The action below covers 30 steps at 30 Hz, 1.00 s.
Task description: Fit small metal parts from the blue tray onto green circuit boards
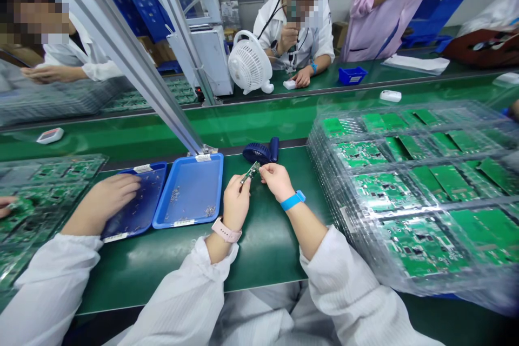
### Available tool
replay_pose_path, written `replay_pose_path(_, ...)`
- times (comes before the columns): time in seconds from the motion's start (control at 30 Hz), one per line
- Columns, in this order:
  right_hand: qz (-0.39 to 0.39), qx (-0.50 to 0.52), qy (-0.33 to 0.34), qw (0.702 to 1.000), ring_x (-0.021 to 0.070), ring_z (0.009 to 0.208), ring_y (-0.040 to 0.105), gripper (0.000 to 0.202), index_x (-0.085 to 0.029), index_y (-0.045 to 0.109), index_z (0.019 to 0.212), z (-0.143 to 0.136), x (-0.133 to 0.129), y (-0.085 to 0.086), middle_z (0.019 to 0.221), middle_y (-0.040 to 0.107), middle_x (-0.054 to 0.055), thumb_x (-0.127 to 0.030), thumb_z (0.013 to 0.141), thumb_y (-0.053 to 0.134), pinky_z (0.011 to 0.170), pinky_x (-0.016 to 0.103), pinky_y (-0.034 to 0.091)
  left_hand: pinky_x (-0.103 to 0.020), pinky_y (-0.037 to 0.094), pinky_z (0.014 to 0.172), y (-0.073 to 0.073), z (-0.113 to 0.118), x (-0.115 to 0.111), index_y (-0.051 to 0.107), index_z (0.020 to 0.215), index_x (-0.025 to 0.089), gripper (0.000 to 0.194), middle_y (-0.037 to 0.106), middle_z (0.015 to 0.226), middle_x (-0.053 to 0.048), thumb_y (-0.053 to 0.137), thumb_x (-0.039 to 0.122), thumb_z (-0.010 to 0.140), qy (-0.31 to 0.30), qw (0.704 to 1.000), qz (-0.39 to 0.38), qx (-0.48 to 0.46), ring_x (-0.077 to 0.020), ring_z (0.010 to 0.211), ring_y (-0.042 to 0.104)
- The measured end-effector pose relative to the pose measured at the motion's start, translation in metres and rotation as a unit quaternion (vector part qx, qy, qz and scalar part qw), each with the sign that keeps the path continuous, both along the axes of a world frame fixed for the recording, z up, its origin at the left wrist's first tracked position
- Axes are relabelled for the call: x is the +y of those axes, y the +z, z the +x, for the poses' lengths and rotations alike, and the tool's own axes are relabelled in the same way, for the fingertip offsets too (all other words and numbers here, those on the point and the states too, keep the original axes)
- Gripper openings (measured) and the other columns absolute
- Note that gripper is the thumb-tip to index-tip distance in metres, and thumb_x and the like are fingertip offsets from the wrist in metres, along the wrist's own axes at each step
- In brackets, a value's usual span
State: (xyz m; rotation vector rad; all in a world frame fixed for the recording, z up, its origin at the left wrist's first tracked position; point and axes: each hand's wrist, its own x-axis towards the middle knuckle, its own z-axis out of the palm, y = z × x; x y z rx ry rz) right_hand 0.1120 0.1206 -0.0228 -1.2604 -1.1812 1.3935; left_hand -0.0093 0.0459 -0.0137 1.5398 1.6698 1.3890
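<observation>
A small green circuit board (251,172) is held tilted above the green table. My left hand (236,200), with a pink watch strap at the wrist, is closed on its lower left end. At the board's right edge, my right hand (278,179) has thumb and fingers pinched together; whatever lies between the fingertips is too small to make out. A blue band circles that wrist. Just behind the board sits a dark blue handheld fan (257,152). Left of my hands, a blue tray (190,175) contains small metal pieces in loose piles.
A co-worker's hand (115,194) reaches over a second blue tray (156,194) on the left. Stacked clear plastic trays (344,221) of green boards rise close on my right. A metal post (162,113) and green barrier (292,113) stand ahead, with people beyond.
</observation>
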Motion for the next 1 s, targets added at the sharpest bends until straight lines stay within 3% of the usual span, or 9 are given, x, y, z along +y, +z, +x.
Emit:
replay_pose_path(0.13, 0.008, 0.043, -0.024, 0.999, 0.0135, 0.063, 0.058, 0.018, -0.018, 0.06, 0.071, -0.003, -0.006, 0.006, 0.066, 0.061, 0.0, -0.034, 0.07, 0.067, 0.056, 0.026, 0.051, -0.024, 0.043, 0.067, 0.0, 0.001, 0.001, 0.062, 0.074, 0.016, 0.031, 0.058, 0.075, -0.003, 0.052, 0.037, 0.094, 0.042, 0.999, 0.007, -0.03, -0.0134, 0.068, 0.055)
replay_pose_path(0.27, 0.045, 0.074, 0.023, 0.996, 0.0121, 0.061, 0.052, 0.022, -0.019, 0.058, 0.075, -0.007, -0.016, 0.013, 0.067, 0.056, -0.002, -0.041, 0.074, 0.063, 0.052, 0.023, 0.046, -0.025, 0.042, 0.064, -0.008, -0.005, 0.006, 0.059, 0.071, 0.016, 0.035, 0.058, 0.065, -0.001, 0.056, 0.045, 0.09, 0.089, 0.992, -0.014, -0.09, -0.0138, 0.063, 0.054)
replay_pose_path(0.4, 0.159, 0.001, 0.093, 0.983, 0.0117, 0.059, 0.046, 0.017, -0.021, 0.052, 0.077, -0.012, -0.032, 0.023, 0.065, 0.05, -0.004, -0.036, 0.085, 0.053, 0.056, 0.024, 0.04, -0.025, 0.042, 0.063, -0.013, -0.01, 0.01, 0.061, 0.074, 0.015, 0.037, 0.058, 0.063, 0.0, 0.058, 0.05, 0.087, 0.102, 0.982, -0.02, -0.156, -0.0131, 0.062, 0.054)
replay_pose_path(0.5, 0.247, -0.087, 0.142, 0.955, 0.0134, 0.067, 0.049, 0.015, -0.022, 0.048, 0.075, -0.016, -0.043, 0.028, 0.072, 0.052, -0.002, -0.028, 0.089, 0.048, 0.064, 0.026, 0.038, -0.025, 0.044, 0.067, -0.01, -0.009, 0.009, 0.064, 0.078, 0.015, 0.035, 0.062, 0.073, -0.002, 0.059, 0.048, 0.087, 0.093, 0.981, 0.006, -0.172, -0.0141, 0.07, 0.056)
replay_pose_path(0.63, 0.296, -0.145, 0.173, 0.928, 0.0135, 0.066, 0.046, 0.019, -0.021, 0.046, 0.07, -0.017, -0.047, 0.028, 0.069, 0.05, -0.003, -0.023, 0.089, 0.049, 0.064, 0.026, 0.034, -0.025, 0.044, 0.068, -0.005, -0.008, 0.006, 0.062, 0.074, 0.015, 0.035, 0.062, 0.073, -0.001, 0.06, 0.047, 0.087, 0.102, 0.979, 0.019, -0.173, -0.0136, 0.07, 0.055)
replay_pose_path(0.7, 0.272, -0.117, 0.154, 0.943, 0.0131, 0.064, 0.046, 0.018, -0.021, 0.049, 0.071, -0.016, -0.043, 0.026, 0.067, 0.05, -0.003, -0.025, 0.089, 0.049, 0.062, 0.026, 0.033, -0.025, 0.043, 0.065, -0.004, -0.008, 0.006, 0.061, 0.073, 0.015, 0.036, 0.06, 0.069, -0.001, 0.06, 0.048, 0.087, 0.104, 0.979, 0.018, -0.174, -0.0129, 0.066, 0.054)
replay_pose_path(0.83, 0.197, -0.028, 0.033, 0.98, 0.0131, 0.061, 0.044, 0.019, -0.022, 0.053, 0.077, -0.013, -0.029, 0.02, 0.064, 0.047, -0.004, -0.035, 0.089, 0.049, 0.059, 0.025, 0.035, -0.025, 0.044, 0.063, -0.005, -0.006, 0.005, 0.06, 0.072, 0.015, 0.037, 0.057, 0.061, 0.0, 0.058, 0.048, 0.088, 0.106, 0.98, -0.004, -0.169, -0.0124, 0.061, 0.054)
replay_pose_path(0.93, 0.17, 0.023, -0.031, 0.985, 0.0126, 0.058, 0.04, 0.02, -0.022, 0.052, 0.078, -0.012, -0.021, 0.018, 0.064, 0.044, -0.004, -0.04, 0.087, 0.051, 0.056, 0.025, 0.034, -0.024, 0.044, 0.062, -0.006, -0.003, 0.003, 0.061, 0.074, 0.015, 0.034, 0.057, 0.061, 0.0, 0.058, 0.046, 0.088, 0.094, 0.983, -0.019, -0.154, -0.0125, 0.06, 0.054)
replay_pose_path(1.0, 0.166, 0.041, -0.032, 0.985, 0.0121, 0.057, 0.039, 0.02, -0.022, 0.051, 0.079, -0.013, -0.022, 0.02, 0.064, 0.044, -0.004, -0.04, 0.087, 0.051, 0.055, 0.025, 0.034, -0.024, 0.043, 0.061, -0.005, -0.001, 0.002, 0.062, 0.076, 0.015, 0.033, 0.057, 0.062, 0.0, 0.059, 0.045, 0.088, 0.085, 0.986, -0.026, -0.142, -0.0126, 0.061, 0.054)
